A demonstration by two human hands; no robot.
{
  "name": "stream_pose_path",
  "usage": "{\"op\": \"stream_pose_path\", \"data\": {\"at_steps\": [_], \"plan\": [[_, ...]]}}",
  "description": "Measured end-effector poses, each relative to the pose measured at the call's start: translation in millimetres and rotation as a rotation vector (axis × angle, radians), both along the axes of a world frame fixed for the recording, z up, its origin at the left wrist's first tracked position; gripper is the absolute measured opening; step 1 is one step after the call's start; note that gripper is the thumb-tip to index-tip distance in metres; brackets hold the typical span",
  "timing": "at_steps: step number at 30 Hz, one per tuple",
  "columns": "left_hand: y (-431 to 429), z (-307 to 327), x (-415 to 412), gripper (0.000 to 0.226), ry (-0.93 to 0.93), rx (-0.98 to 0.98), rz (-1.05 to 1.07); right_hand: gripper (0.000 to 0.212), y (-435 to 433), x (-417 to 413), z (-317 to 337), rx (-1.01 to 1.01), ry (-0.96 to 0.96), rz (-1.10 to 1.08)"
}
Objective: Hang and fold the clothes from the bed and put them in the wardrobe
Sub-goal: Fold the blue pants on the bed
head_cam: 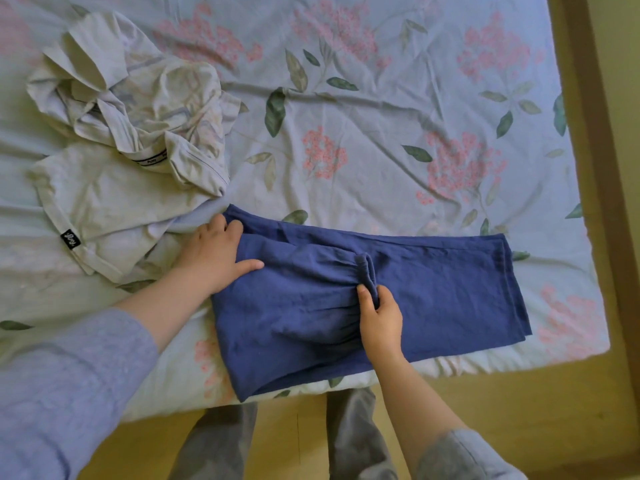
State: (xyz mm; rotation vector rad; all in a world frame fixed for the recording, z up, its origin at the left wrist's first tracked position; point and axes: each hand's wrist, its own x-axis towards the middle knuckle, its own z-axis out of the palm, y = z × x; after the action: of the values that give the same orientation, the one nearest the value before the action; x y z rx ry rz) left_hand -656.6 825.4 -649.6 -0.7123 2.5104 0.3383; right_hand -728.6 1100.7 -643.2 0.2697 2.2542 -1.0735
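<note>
A dark blue garment [433, 282] lies partly folded across the near edge of the bed [381, 133]. My left hand [214, 252] grips its left end, fingers curled around the folded edge and thumb lying on top. My right hand [379, 317] pinches a gathered ridge of the blue fabric near its middle. A crumpled pale shirt [138, 98] lies on the bed at the upper left. Below that shirt rests a flatter pale garment with a small black label [104, 206].
The bed carries a light blue floral sheet; its right edge and near edge border a yellowish floor [519, 403]. A wooden strip [588, 133] runs along the right side. My legs in grey trousers [221, 441] stand at the bed's near edge.
</note>
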Motion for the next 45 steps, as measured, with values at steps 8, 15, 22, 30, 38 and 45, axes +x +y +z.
{"op": "stream_pose_path", "data": {"at_steps": [8,15,22,30,38,45], "plan": [[109.1,16.7,44.6,0.047,0.382,0.244,-0.011,0.025,10.5,-0.9,3.8,0.032,0.022,0.055],[151.2,9.9,72.9,0.037,0.023,0.19,-0.018,0.029,4.7,-10.5,4.3,0.029,-0.027,0.129],[141.9,7.6,78.4,0.021,-0.123,0.261,-0.205,0.023,19.5,-7.5,-1.4,0.09,-0.019,0.178],[152.2,12.2,82.7,0.043,0.037,0.413,0.005,0.023,30.8,-0.7,4.8,0.123,0.031,0.209],[184.1,30.7,-7.7,0.019,0.232,0.471,0.066,0.029,100.7,-47.6,16.7,0.243,0.161,0.052],[228.3,33.4,-104.5,0.011,0.313,0.508,-0.048,0.031,175.2,-92.1,22.8,0.383,0.229,-0.006]]}}
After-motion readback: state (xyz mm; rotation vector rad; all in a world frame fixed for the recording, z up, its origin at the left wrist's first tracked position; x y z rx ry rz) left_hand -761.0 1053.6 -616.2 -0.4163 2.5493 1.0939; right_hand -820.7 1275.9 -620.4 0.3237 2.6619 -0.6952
